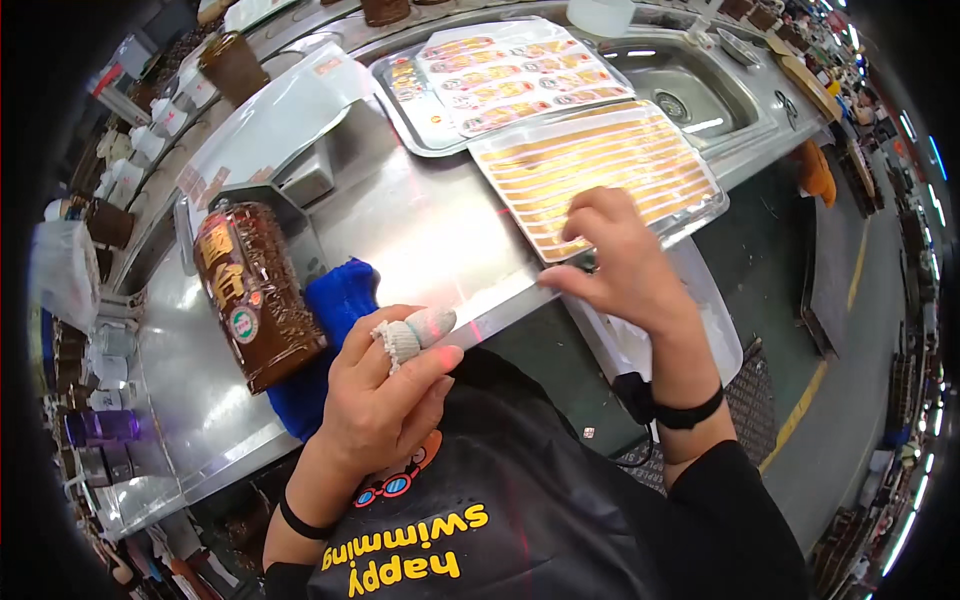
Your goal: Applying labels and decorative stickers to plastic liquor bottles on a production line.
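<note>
My left hand [385, 405] is in front of the table edge with its fingers drawn together. One of its fingers wears a pale knitted finger sleeve [403, 340]; whether anything lies between the fingers is hidden. Over the near edge of a sheet with gold stripes [600, 165], my right hand [625, 260] has its thumb and fingers apart, and nothing shows in it. The striped sheet rests on a metal tray [705, 212]. Left of my left hand, a glossy brown bottle [255, 290] with gold lettering and a round green-and-white mark lies tilted against a blue cloth [340, 300].
Beyond the striped sheet, a sheet of orange label decals [520, 75] sits on another metal tray [400, 100]. A steel sink [690, 85] is at the far right. Another brown bottle [232, 68] stands at the far left. A white tray [700, 290] is below the table edge.
</note>
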Tool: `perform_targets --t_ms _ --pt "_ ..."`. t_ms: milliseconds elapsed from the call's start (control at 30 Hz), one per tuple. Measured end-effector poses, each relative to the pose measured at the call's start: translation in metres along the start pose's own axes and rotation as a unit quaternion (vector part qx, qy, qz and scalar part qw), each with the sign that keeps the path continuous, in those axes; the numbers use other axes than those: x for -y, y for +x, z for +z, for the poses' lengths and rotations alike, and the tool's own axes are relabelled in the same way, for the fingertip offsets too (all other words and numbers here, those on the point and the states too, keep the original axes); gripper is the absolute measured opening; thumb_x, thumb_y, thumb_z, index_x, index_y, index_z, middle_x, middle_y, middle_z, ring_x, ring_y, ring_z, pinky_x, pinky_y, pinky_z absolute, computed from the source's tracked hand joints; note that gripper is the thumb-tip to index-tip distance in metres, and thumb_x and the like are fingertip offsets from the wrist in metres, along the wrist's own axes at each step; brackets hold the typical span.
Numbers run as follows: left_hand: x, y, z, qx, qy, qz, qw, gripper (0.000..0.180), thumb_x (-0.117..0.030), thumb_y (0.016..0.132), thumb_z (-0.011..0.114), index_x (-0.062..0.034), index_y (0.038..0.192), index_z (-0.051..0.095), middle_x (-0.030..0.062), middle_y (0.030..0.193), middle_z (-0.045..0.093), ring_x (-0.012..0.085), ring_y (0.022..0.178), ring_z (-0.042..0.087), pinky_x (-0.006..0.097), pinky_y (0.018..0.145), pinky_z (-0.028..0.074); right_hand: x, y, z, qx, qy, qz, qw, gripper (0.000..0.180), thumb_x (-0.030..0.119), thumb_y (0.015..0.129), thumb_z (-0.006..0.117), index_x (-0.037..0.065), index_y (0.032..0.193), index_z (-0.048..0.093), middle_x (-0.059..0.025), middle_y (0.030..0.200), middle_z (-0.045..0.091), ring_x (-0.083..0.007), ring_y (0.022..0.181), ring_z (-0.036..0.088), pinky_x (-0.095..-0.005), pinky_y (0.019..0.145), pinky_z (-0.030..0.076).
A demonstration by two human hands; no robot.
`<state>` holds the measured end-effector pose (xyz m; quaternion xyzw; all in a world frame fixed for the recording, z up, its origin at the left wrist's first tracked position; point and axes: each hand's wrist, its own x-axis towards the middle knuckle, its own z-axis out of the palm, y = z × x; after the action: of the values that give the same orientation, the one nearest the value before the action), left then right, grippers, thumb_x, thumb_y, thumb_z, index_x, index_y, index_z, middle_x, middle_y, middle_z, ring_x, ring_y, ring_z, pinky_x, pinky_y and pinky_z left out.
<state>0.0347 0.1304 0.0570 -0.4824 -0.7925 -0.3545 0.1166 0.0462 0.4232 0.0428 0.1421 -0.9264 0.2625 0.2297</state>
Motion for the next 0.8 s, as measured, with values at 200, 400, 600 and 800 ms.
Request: perform_targets --t_ms 200,400,600,800 --pt "-0.006 -0.008 -0.032 -0.053 0.032 -0.002 0.998 0.027 0.001 0.069 0.072 -0.0035 0.095 0.069 0.0175 0.103 0.067 0.0361 0.096 0.063 0.041 0.080 0.053 -0.024 0.004 0.017 0.023 -0.004 0.050 0.998 0.016 0.010 0.079 0.070 0.000 0.083 0.058 -0.0128 0.094 0.059 -0.0298 0.094 0.057 -0.0374 0.082 0.045" --pt "-0.005 -0.030 -0.058 -0.173 0.025 -0.073 0.982 0.013 -0.003 0.082 0.061 -0.0029 0.094 0.067 0.0231 0.102 0.066 0.0368 0.098 0.061 0.042 0.086 0.050 -0.039 0.002 -0.005 -0.067 -0.014 0.155 0.986 0.014 0.011 0.080 0.068 0.001 0.082 0.059 -0.0140 0.090 0.058 -0.0314 0.090 0.056 -0.0404 0.078 0.046" --pt "0.027 -0.082 -0.052 -0.269 0.066 -0.069 0.958 0.029 -0.011 0.089 0.056 0.0027 0.114 0.058 0.0269 0.125 0.056 0.0403 0.117 0.052 0.048 0.103 0.038 0.027 -0.007 0.023 -0.140 -0.013 0.018 0.990 0.027 0.002 0.077 0.069 0.000 0.104 0.062 -0.0198 0.111 0.058 -0.0384 0.102 0.055 -0.0443 0.090 0.045" --pt "0.031 -0.120 -0.046 -0.258 0.016 -0.269 0.928 0.052 -0.026 0.097 0.053 0.0049 0.136 0.042 0.0216 0.144 0.042 0.0315 0.133 0.040 0.042 0.111 0.028 0.073 0.000 0.089 -0.025 0.051 -0.100 0.993 0.031 -0.001 0.076 0.065 0.003 0.106 0.063 -0.0159 0.117 0.056 -0.0343 0.108 0.054 -0.0431 0.090 0.046"
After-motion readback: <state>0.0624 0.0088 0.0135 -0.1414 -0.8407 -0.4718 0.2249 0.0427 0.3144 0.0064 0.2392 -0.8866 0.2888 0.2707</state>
